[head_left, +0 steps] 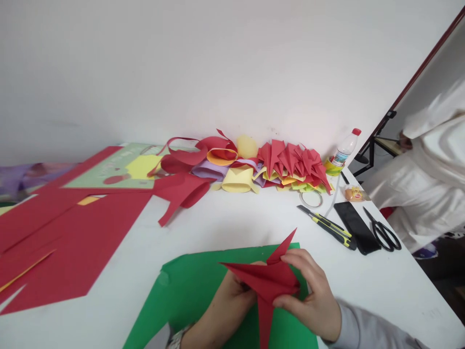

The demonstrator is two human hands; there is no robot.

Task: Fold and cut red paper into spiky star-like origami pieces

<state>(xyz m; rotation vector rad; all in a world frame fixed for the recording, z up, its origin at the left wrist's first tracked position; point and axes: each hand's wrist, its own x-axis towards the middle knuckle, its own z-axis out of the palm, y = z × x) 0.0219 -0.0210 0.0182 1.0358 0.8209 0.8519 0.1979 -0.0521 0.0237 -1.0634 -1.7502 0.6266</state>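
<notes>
Both hands hold a folded red paper shape (pixel 271 280) with pointed ends, likely an origami piece. My left hand (pixel 227 303) grips it from below and behind, its fingers partly hidden by the paper. At the right side, my right hand (pixel 314 295) pinches the red paper between thumb and fingers. One point sticks up at the back, another reaches left, and a long strip hangs down toward me. Beneath the hands lies a green sheet (pixel 192 278) on the white table.
Along the wall stand red folded paper pieces (pixel 290 157) and rolled paper shapes (pixel 238 178). Red sheets (pixel 83 242) cover the left side. To the right lie a utility knife (pixel 330 228), a black phone (pixel 356 228), scissors (pixel 383 232), tape (pixel 311 198) and a bottle (pixel 343 151). A person (pixel 428 165) stands beyond.
</notes>
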